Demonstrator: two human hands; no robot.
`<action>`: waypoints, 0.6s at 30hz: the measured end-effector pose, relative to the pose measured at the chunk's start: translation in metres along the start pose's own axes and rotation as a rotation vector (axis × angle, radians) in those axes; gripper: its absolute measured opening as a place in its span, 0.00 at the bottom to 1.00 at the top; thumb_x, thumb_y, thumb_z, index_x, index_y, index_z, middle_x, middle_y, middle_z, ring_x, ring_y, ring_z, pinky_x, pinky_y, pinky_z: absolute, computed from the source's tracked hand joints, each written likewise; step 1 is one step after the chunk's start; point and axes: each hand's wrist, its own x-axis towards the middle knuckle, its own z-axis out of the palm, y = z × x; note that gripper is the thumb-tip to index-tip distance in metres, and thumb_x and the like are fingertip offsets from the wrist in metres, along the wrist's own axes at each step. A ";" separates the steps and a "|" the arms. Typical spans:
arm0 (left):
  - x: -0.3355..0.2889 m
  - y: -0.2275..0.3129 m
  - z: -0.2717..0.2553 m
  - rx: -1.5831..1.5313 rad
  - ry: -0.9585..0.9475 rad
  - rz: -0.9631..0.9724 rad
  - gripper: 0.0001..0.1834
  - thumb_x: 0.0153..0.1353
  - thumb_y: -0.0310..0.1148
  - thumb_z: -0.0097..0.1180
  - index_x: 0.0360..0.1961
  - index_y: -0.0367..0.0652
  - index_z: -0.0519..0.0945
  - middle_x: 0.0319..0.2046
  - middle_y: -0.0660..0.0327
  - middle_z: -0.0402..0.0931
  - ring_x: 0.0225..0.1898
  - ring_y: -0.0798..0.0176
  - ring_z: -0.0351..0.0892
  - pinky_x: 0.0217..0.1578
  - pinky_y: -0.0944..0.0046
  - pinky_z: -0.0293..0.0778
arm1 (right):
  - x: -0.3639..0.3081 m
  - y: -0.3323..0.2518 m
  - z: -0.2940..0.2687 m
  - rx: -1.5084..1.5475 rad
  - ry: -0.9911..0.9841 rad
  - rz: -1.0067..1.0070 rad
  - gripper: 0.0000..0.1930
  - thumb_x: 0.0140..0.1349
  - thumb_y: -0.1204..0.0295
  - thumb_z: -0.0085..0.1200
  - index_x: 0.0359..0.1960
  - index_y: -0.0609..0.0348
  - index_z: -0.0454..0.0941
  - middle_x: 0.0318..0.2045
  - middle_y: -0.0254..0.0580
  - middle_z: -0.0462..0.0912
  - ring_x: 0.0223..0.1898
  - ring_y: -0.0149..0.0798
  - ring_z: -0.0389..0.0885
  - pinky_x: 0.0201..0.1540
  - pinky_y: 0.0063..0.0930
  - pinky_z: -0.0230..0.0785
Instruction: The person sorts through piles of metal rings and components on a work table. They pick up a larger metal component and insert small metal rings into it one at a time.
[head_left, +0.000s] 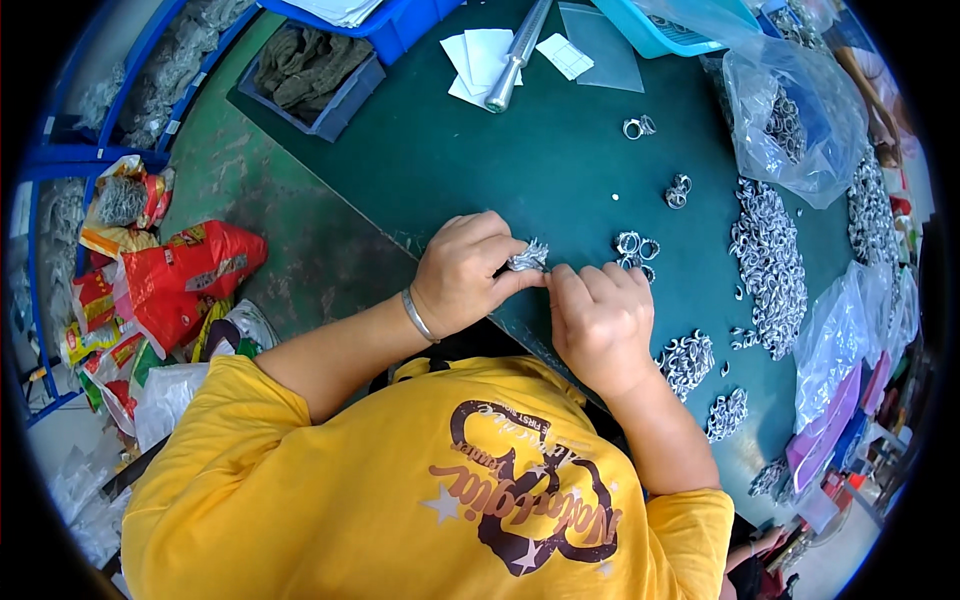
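Note:
Between the thumb and index finger of my left hand (466, 268) is a small bunch of silver metal pieces (530, 256), spread like a fan above the table's near edge. My right hand (603, 318) is closed, its fingertips pressed together right beside the left thumb tip. Whatever those fingers pinch is hidden. Just past the right knuckles sits a small group of silver rings (630, 243). Farther off lie two more little clusters, one of rings (678, 191) and another of rings (638, 127).
Heaps of small silver pieces (768, 268) cover the green table's (480, 160) right side, with smaller piles (686, 362) near my right forearm. A clear plastic bag (795, 120) stands behind them. At the back lie a tapered metal rod (517, 58) and a grey bin of cloth (318, 85).

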 end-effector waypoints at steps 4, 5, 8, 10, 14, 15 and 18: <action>0.001 0.000 -0.001 -0.023 0.001 -0.012 0.14 0.46 0.36 0.73 0.28 0.39 0.83 0.27 0.59 0.74 0.31 0.53 0.76 0.34 0.57 0.73 | 0.001 0.003 -0.001 -0.032 -0.035 -0.068 0.10 0.45 0.74 0.55 0.32 0.60 0.79 0.20 0.34 0.72 0.23 0.38 0.72 0.28 0.35 0.61; 0.001 0.000 -0.001 -0.025 0.002 -0.010 0.14 0.46 0.35 0.73 0.28 0.39 0.83 0.27 0.59 0.74 0.31 0.53 0.76 0.34 0.57 0.73 | 0.001 0.004 -0.001 -0.032 -0.040 -0.082 0.10 0.45 0.74 0.55 0.32 0.60 0.79 0.20 0.35 0.72 0.24 0.38 0.72 0.29 0.35 0.61; 0.001 0.001 -0.001 -0.028 0.005 -0.012 0.13 0.46 0.34 0.73 0.28 0.39 0.82 0.27 0.59 0.74 0.31 0.53 0.76 0.34 0.57 0.72 | 0.005 0.006 -0.003 -0.030 -0.066 -0.097 0.10 0.44 0.74 0.55 0.32 0.60 0.79 0.20 0.35 0.72 0.23 0.38 0.72 0.28 0.35 0.61; 0.002 0.001 0.000 -0.028 0.005 -0.020 0.13 0.46 0.34 0.73 0.29 0.39 0.82 0.28 0.59 0.74 0.31 0.53 0.76 0.34 0.57 0.72 | 0.007 0.006 -0.004 -0.009 -0.080 -0.086 0.09 0.44 0.74 0.56 0.30 0.60 0.78 0.19 0.35 0.72 0.22 0.39 0.73 0.27 0.36 0.61; -0.001 0.000 0.000 -0.019 0.012 0.020 0.13 0.46 0.33 0.72 0.29 0.39 0.82 0.28 0.59 0.74 0.31 0.53 0.75 0.34 0.57 0.71 | 0.012 0.003 -0.007 0.067 -0.114 -0.054 0.05 0.43 0.75 0.56 0.24 0.59 0.76 0.16 0.37 0.73 0.19 0.41 0.74 0.25 0.37 0.63; 0.000 -0.001 0.000 -0.015 0.017 0.029 0.12 0.46 0.33 0.72 0.29 0.39 0.82 0.28 0.59 0.74 0.31 0.53 0.75 0.34 0.57 0.71 | 0.013 0.003 -0.007 0.086 -0.126 -0.050 0.04 0.43 0.76 0.57 0.23 0.58 0.75 0.15 0.38 0.73 0.19 0.42 0.74 0.24 0.37 0.63; 0.001 0.000 0.000 -0.015 0.018 0.047 0.14 0.44 0.31 0.73 0.30 0.37 0.83 0.28 0.58 0.75 0.30 0.54 0.76 0.33 0.58 0.72 | 0.017 0.005 -0.007 0.149 -0.147 -0.039 0.03 0.46 0.77 0.57 0.21 0.59 0.75 0.15 0.42 0.75 0.18 0.46 0.77 0.24 0.41 0.68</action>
